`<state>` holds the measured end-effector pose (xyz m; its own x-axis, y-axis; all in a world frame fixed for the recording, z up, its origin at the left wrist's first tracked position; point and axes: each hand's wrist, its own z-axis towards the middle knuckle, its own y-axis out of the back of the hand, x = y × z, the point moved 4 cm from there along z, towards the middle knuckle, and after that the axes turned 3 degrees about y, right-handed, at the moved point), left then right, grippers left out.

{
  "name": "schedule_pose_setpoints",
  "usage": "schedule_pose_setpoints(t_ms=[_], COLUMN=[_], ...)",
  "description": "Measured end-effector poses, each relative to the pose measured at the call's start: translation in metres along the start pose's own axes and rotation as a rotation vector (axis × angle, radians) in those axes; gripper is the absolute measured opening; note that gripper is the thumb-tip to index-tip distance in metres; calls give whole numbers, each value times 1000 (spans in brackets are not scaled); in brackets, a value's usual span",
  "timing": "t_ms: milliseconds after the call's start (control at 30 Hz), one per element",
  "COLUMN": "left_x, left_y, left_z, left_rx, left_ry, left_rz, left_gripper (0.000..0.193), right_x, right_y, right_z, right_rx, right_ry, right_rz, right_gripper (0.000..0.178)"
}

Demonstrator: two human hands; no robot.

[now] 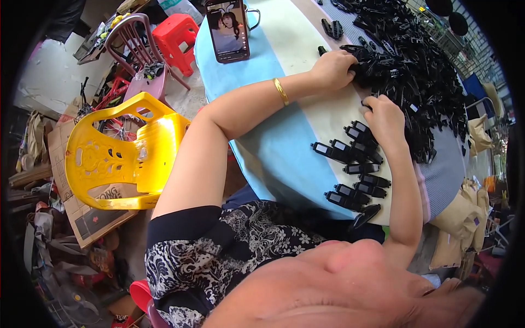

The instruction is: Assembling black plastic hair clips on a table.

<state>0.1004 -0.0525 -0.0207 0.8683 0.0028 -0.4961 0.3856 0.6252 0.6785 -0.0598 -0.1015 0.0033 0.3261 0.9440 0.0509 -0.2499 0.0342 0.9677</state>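
Observation:
At the near left edge of a big heap of black plastic parts [415, 82], my left hand [332, 70] has its fingers curled down. What they grip is hidden against the black pieces. My right hand [386, 119] is closer to me, its thumb and finger pinched on a small black plastic piece [366, 105]. Beside and below that hand lie several black clip-like pieces with pale grey windows [342, 146], set in loose rows on the cloth. A dark oval piece [366, 217] lies at the table's near edge.
A phone [228, 33] showing a video leans against a mug [253, 19] on the striped tablecloth [268, 147]. To the left stand a yellow plastic chair [158, 142], a red stool [176, 41] and a pink chair [136, 46]. Brown sacks [459, 218] stand at the right.

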Motion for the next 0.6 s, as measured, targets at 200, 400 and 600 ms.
schedule_pose_setpoints(t_ms=[200, 400, 600], left_x=[-11, -54, -69], left_y=[24, 6, -1], left_z=[2, -23, -38], left_rx=[-193, 382, 628], left_ry=[178, -50, 7], left_rz=[-169, -87, 109], left_gripper=[25, 36, 38], right_x=[-4, -39, -35], right_y=[8, 24, 8], right_z=[-34, -49, -47], right_rx=[-75, -158, -18], right_ry=[149, -52, -196], right_rz=[129, 532, 624], right_gripper=[18, 21, 18])
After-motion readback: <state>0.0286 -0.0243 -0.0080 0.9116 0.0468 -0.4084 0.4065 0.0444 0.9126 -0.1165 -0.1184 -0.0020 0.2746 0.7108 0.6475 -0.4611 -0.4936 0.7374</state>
